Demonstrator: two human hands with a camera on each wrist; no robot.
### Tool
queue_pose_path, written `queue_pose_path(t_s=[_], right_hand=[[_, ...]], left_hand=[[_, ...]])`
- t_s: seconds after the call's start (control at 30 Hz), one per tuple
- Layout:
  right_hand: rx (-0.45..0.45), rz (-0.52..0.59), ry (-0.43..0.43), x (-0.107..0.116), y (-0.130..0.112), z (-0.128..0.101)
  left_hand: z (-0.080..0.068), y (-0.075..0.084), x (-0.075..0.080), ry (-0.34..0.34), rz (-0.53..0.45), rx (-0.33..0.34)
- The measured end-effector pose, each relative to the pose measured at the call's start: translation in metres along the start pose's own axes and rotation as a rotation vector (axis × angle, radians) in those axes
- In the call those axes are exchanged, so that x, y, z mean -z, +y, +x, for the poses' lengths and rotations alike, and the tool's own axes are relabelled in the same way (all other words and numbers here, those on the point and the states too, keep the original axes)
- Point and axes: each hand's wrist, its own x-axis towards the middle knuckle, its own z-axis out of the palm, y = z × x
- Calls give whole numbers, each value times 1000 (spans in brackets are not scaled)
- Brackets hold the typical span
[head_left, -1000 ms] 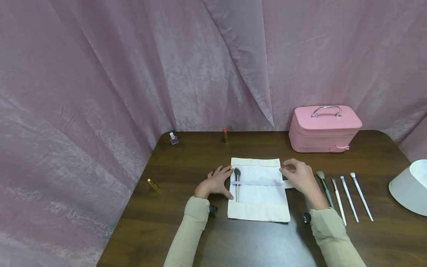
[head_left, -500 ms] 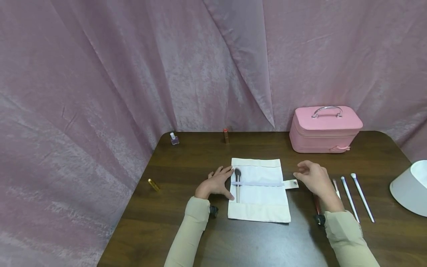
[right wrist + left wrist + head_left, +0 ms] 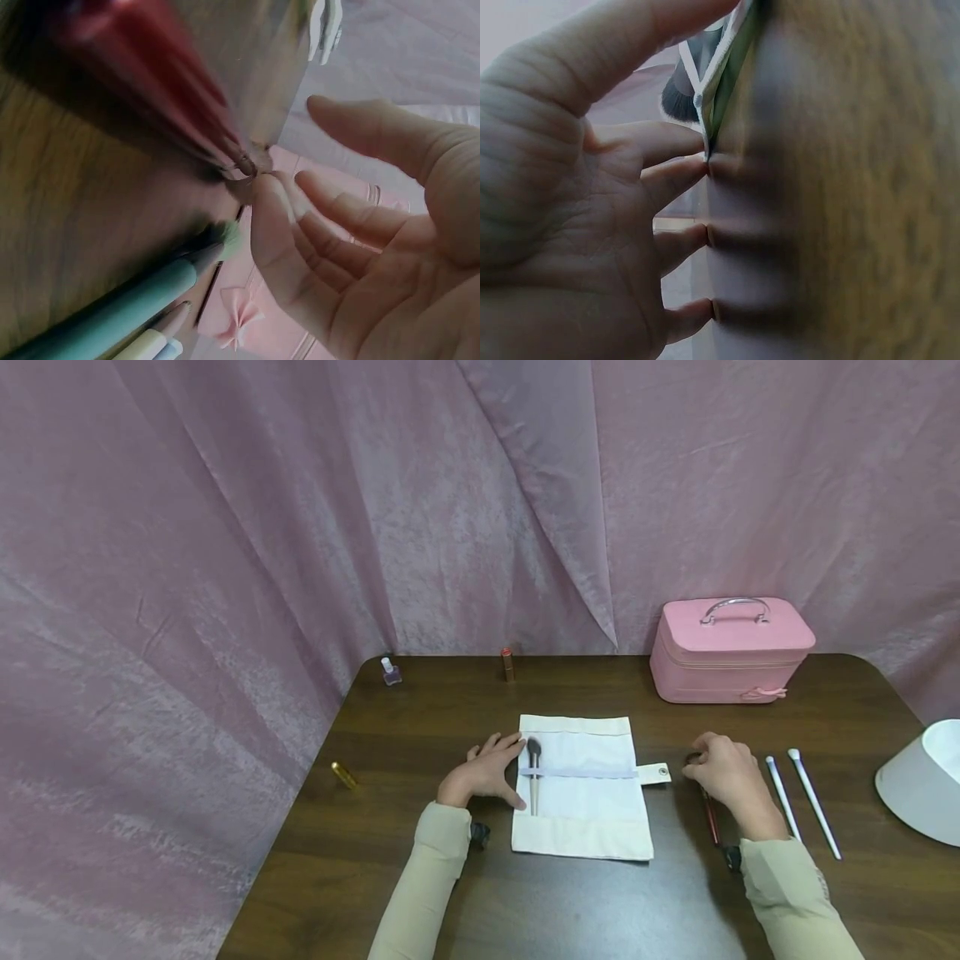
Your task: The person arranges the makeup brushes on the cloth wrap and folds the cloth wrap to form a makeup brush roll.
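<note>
A white fabric brush roll lies unfolded on the table, its snap strap pointing right. One makeup brush with dark bristles sits under the roll's lilac band at the left. My left hand rests at the roll's left edge, fingers spread, fingertips down on the tabletop. On the right, my right hand is over a makeup brush with a red handle. Its index fingertip touches that brush near the bristles, while the thumb stands apart. The hand partly hides the red brush in the head view.
Beside the right hand lie a green-handled brush and two white brushes. A pink case stands behind, a white round object far right. Nail polish, a lipstick and a gold tube stand around the roll.
My right hand has moved right from the roll's upper right edge, uncovering the strap, and has come down at the red-handled brush. My left hand has stayed in place.
</note>
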Motion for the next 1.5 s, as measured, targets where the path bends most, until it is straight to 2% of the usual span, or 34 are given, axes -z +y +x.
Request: queue_pose_path(t_s=[0.43, 0.67, 0.87, 1.3, 1.5], right_hand=[[-54, -85, 17, -1, 5, -3], [-65, -83, -16, -2, 5, -3], [-54, -66, -8, -1, 3, -4], [27, 90, 118, 8, -19, -9], [83, 117, 200, 13, -33, -11]], left_hand=[[0, 2, 3, 1, -3, 2], [-2, 2, 2, 5, -9, 0], [-3, 1, 1, -1, -14, -8], [0, 0, 1, 2, -5, -11], [2, -2, -1, 4, 2, -8]])
